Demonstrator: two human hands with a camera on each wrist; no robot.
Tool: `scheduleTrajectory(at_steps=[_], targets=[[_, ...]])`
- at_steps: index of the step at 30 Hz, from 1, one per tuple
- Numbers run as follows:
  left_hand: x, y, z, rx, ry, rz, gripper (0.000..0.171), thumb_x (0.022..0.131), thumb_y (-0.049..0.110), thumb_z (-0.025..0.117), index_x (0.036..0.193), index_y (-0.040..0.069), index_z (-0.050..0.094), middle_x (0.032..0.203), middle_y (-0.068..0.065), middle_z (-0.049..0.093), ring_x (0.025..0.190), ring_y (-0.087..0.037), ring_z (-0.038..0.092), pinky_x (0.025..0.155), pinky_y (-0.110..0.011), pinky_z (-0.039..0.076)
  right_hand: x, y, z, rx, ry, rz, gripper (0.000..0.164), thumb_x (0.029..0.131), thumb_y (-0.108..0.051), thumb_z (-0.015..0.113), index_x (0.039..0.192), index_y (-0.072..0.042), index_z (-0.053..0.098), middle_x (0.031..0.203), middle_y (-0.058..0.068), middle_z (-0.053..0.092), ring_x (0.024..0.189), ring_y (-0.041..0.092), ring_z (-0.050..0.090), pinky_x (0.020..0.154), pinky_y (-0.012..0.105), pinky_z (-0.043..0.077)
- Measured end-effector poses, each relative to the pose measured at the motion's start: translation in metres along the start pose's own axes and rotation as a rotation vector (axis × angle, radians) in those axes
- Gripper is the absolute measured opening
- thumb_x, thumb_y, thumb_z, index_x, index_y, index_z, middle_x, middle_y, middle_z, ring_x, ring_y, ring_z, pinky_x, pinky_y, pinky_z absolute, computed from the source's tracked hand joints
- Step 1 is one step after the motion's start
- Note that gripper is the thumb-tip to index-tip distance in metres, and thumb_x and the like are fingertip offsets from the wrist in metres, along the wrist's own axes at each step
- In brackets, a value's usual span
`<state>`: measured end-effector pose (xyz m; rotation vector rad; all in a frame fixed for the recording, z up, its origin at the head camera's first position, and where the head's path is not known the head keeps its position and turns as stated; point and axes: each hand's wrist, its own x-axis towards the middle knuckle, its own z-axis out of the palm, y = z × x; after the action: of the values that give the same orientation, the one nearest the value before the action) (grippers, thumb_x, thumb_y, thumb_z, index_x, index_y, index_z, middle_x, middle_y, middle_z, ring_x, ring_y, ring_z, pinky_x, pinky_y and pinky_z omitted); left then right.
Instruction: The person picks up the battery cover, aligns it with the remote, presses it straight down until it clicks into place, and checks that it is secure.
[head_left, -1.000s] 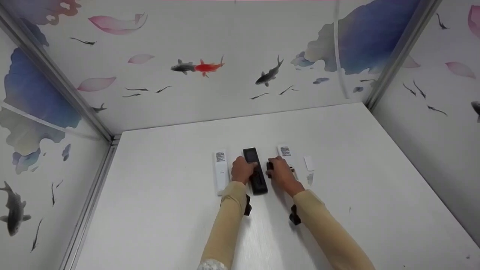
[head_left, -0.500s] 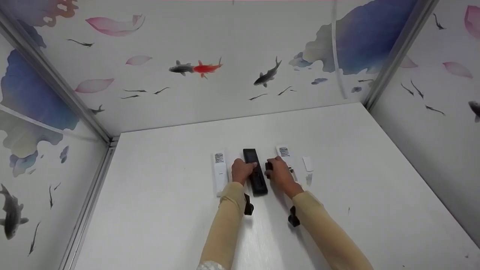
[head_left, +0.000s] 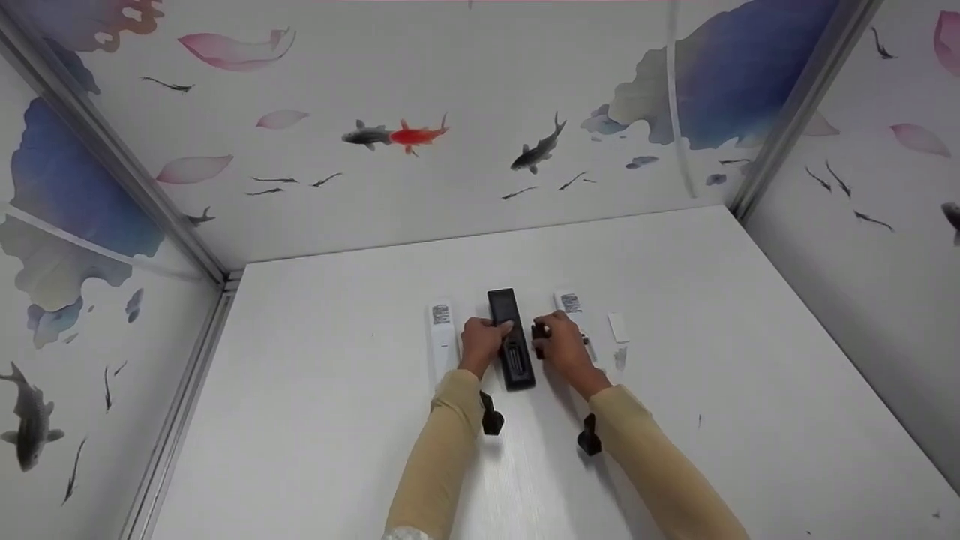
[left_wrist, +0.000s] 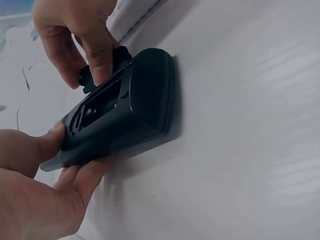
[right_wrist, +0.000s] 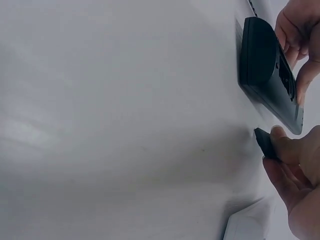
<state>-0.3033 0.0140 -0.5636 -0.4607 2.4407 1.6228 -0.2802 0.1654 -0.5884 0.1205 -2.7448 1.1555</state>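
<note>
Remote [left_wrist: 117, 122] is at the desk [head_left: 330, 412] between two white remotes [head_left: 442, 334], back up, with the left hand's [head_left: 481, 343] thumb on top and fingers curled beneath; the right hand [head_left: 564, 346] pinches the black cover [right_wrist: 265, 143] between thumb and fingers just beside it. Judging by this, the work looks part-way: the cover is already off and the bay [left_wrist: 100, 106] uncovered, a spring [left_wrist: 90, 112] showing, while the cover remains unfitted. What else the bay holds is too dark to tell.

probably a lab-style booth [head_left: 300, 217]: 3 fish-painted walls [head_left: 472, 82] with metal posts [head_left: 804, 106] around a white table [head_left: 315, 420].
</note>
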Motion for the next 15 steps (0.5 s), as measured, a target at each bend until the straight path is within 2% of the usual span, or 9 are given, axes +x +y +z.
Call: scheduleTrajectory(at_steps=[3, 8, 11, 15], targets=[[0.003, -0.005, 0.000, -0.022, -0.012, -0.008, 0.048, 0.092, 0.027, 0.072, 0.124, -0.007, 0.062, 0.120, -0.023, 0.068, 0.106, -0.029, 0.065, 0.090, -0.037, 0.053, -0.002, -0.001, -0.001, 0.027, 0.017, -0.025, 0.030, 0.085, 0.008, 0.072, 0.114, 0.007, 0.069, 0.106, 0.022, 0.065, 0.098, 0.038, 0.068, 0.086, 0.047, 0.057], [0.006, -0.010, -0.002, -0.067, -0.030, 0.008, 0.048, 0.094, 0.027, 0.070, 0.128, -0.006, 0.064, 0.120, -0.023, 0.070, 0.107, -0.029, 0.067, 0.091, -0.036, 0.053, -0.002, -0.004, -0.006, 0.091, 0.016, 0.006, 0.025, 0.085, 0.005, 0.074, 0.110, 0.003, 0.069, 0.106, 0.019, 0.066, 0.094, 0.033, 0.068, 0.080, 0.043, 0.057], [0.006, -0.011, -0.004, -0.139, -0.061, 0.007, 0.046, 0.094, 0.024, 0.070, 0.130, -0.005, 0.063, 0.122, -0.023, 0.070, 0.110, -0.028, 0.067, 0.094, -0.036, 0.053, -0.002, -0.005, -0.009, 0.118, 0.024, 0.023, 0.025, 0.085, 0.004, 0.074, 0.109, 0.001, 0.069, 0.108, 0.017, 0.067, 0.093, 0.031, 0.068, 0.076, 0.041, 0.058], [0.006, -0.009, -0.006, -0.265, -0.108, -0.032, 0.047, 0.094, 0.020, 0.071, 0.134, -0.004, 0.060, 0.127, -0.023, 0.068, 0.108, -0.023, 0.067, 0.095, -0.035, 0.053, -0.002, -0.005, -0.010, 0.146, 0.033, -0.002, 0.023, 0.086, 0.003, 0.074, 0.109, -0.001, 0.070, 0.110, 0.016, 0.068, 0.094, 0.030, 0.068, 0.074, 0.039, 0.058]])
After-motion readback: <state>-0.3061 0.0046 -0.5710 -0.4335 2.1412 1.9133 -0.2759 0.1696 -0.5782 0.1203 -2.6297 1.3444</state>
